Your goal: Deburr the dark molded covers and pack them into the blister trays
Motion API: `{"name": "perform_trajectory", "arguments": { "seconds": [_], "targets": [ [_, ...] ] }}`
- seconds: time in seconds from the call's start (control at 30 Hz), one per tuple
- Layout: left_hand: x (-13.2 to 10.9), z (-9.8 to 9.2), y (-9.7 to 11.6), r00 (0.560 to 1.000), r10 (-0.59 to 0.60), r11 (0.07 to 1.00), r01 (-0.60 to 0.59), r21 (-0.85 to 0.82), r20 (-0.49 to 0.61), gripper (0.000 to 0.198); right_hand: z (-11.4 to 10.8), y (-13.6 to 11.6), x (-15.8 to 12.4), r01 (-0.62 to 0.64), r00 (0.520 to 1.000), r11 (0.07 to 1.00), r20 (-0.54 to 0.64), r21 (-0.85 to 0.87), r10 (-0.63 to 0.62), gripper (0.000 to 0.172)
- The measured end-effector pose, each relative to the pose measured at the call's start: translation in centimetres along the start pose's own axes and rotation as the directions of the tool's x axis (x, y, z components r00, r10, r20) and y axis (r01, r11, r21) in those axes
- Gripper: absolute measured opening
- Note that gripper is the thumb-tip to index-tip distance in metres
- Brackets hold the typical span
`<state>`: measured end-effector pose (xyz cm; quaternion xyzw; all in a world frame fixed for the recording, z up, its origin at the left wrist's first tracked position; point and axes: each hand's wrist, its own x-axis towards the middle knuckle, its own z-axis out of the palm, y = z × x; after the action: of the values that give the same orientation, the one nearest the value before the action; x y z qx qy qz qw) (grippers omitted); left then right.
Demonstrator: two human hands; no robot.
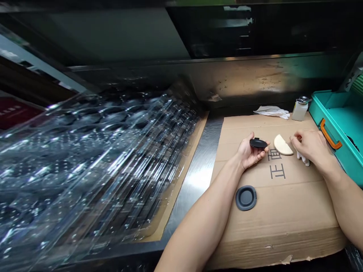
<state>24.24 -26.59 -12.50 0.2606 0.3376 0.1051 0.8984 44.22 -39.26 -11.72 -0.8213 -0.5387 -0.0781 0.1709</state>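
My left hand (pixel 252 153) is closed around a small black oval plastic cap (pixel 258 143), held tilted just above the cardboard. To the right, my right hand (pixel 310 147) has its fingers curled in, with a crumpled white cloth (pixel 304 158) showing beneath them; the grip itself is partly hidden. Between the hands lies a cream half-round sponge pad (pixel 283 145). Nearer to me, a dark grey rounded plastic cap (pixel 245 197) with a recessed middle rests on the cardboard sheet (pixel 272 211), left of the printed characters.
Stacked clear plastic blister trays (pixel 99 166), blurred, fill the left side. At the back are a white glove (pixel 272 112) and a pump bottle (pixel 300 108). A teal plastic box (pixel 334 124) with an orange latch borders the right. A metal panel (pixel 241 81) stands behind.
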Motion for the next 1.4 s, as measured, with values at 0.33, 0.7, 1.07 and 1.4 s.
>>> {"name": "perform_trajectory", "arguments": {
  "seconds": [0.33,0.7,1.07,1.4],
  "targets": [
    [0.4,-0.5,-0.2,0.998,0.064,0.998,-0.064,-0.028,0.023,0.073,2.9,-2.9,-1.7,0.257,0.963,0.965,0.065,0.059,-0.261,0.033],
    [1.9,-0.2,-2.2,0.946,0.318,0.942,-0.308,-0.136,0.062,0.041,4.1,-8.5,-3.2,0.342,0.94,0.902,-0.108,0.265,-0.324,0.034],
    [2.0,-0.8,-1.7,0.935,0.355,0.929,-0.356,-0.101,-0.026,0.039,3.9,-6.8,-2.0,0.339,0.94,0.938,-0.057,0.073,-0.336,0.034],
    [2.2,-1.2,-1.8,0.925,0.379,0.924,-0.379,-0.053,0.006,0.039,2.1,-5.2,-2.1,0.514,0.827,0.807,0.08,0.291,-0.556,0.03]
  ]
}}
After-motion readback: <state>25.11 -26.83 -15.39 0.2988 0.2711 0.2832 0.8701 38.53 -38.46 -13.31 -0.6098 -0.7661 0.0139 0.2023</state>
